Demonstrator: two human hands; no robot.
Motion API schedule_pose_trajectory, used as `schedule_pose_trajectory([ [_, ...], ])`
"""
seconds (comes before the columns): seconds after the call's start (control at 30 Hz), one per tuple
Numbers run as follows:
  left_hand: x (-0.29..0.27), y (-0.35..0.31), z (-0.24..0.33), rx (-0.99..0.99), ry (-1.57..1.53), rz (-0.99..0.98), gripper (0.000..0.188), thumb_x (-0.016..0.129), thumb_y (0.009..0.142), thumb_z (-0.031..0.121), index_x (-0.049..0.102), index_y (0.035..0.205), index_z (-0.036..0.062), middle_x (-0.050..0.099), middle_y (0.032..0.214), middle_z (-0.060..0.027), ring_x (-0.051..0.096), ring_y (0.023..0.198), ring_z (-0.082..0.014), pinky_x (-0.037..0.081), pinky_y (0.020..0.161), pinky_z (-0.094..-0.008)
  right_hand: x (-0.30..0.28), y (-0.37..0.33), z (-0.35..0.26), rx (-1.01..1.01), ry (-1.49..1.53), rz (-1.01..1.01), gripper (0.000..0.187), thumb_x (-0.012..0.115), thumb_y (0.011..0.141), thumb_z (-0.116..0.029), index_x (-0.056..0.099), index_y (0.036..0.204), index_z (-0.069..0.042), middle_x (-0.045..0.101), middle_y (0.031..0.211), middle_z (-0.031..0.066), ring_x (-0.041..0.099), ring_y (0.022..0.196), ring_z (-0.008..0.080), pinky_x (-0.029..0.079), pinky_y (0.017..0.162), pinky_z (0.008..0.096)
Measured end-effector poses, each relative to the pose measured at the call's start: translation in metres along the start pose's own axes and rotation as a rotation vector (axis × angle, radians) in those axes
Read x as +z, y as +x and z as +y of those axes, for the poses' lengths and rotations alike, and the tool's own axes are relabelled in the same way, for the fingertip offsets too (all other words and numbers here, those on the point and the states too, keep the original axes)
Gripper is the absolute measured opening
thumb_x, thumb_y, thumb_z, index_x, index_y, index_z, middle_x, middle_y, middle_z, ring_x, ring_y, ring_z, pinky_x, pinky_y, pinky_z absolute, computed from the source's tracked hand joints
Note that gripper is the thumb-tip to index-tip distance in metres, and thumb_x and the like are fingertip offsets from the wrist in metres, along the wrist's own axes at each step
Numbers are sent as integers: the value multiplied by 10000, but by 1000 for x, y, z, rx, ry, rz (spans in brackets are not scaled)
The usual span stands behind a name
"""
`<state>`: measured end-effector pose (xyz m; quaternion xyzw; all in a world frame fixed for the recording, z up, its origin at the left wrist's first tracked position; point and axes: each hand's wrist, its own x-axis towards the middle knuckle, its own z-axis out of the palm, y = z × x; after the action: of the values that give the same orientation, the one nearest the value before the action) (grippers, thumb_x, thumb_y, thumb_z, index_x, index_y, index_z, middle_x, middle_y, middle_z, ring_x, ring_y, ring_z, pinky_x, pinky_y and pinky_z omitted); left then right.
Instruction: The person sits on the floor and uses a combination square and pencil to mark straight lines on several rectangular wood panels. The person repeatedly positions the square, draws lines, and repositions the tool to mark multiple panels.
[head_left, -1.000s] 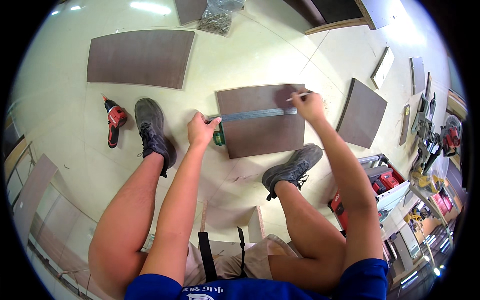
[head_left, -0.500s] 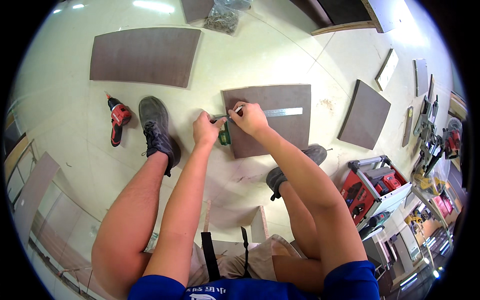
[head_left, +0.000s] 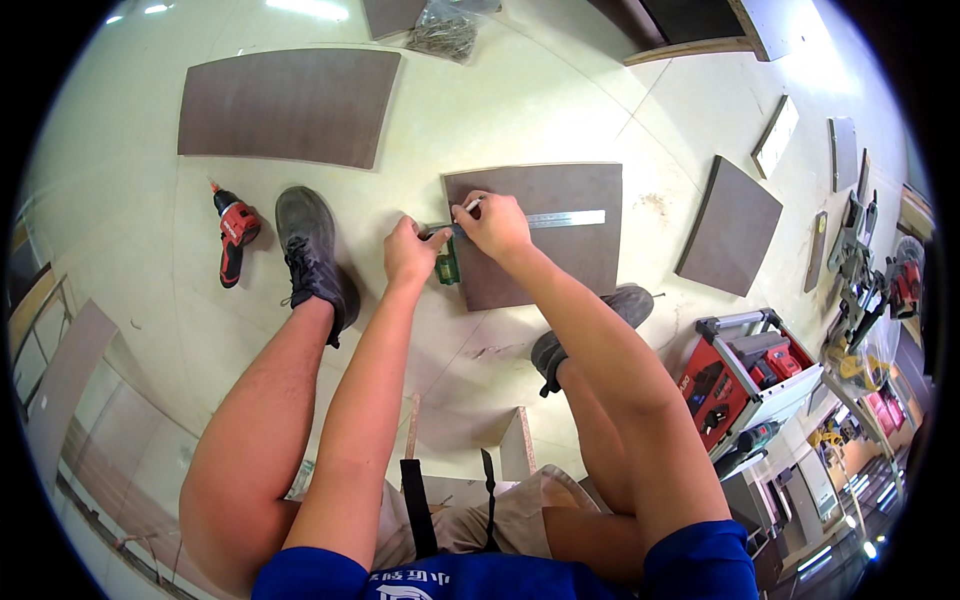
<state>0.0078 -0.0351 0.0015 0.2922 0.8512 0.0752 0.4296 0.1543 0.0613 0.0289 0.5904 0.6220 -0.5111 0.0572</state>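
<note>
Found the brown board (head_left: 570,250) flat on the pale floor (head_left: 520,110), mid-scene, with the steel ruler (head_left: 570,219) across its face from left to right and the green stock (head_left: 447,266) at its left edge. Judged the board stiff and moderately heavy, best taken by two opposite edges. Judged the ruler thin, rigid and apt to slide on the smooth face, best steadied at its stock. Clamped the green stock near its far end with the left hand (head_left: 408,255), thumb and fingers together, partly out of sight. Pinched a slim pale marking tool (head_left: 475,203) in the fingertips of the right hand (head_left: 500,228), above the board's left part. Could not make out any contact between tip and board.
</note>
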Motion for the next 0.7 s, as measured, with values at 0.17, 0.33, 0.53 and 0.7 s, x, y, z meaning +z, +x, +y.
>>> schedule_pose_trajectory([
  [0.17,-2,-1,4,10,61,15,555,908,724,410,565,845,-8,695,818,-153,660,727,-278,523,688,-408,-5,5,15,-43,-85,64,249,687,878,-367,740,874,-123,719,809,146,690,803,354,564,762,442],
  [0.33,-5,-2,1,-10,52,22,548,904,730,405,560,842,-6,691,813,-155,659,730,-282,527,699,-410,-75,0,75,-33,-106,176,316,713,866,-356,727,789,-50,698,769,171,680,742,373,559,719,444],
  [0.53,-6,-3,8,-24,52,-14,534,891,741,415,587,884,0,717,877,-164,690,809,-325,536,734,-435,-211,-25,199,113,-419,374,335,688,871,-355,732,900,-24,713,820,202,694,775,381,554,733,452],
  [0.7,-3,0,3,-8,57,2,542,893,739,420,575,868,1,711,852,-158,683,788,-327,534,725,-439,-240,-50,213,180,-270,574,297,678,930,-294,719,885,-4,728,760,160,727,716,284,550,699,361],
])
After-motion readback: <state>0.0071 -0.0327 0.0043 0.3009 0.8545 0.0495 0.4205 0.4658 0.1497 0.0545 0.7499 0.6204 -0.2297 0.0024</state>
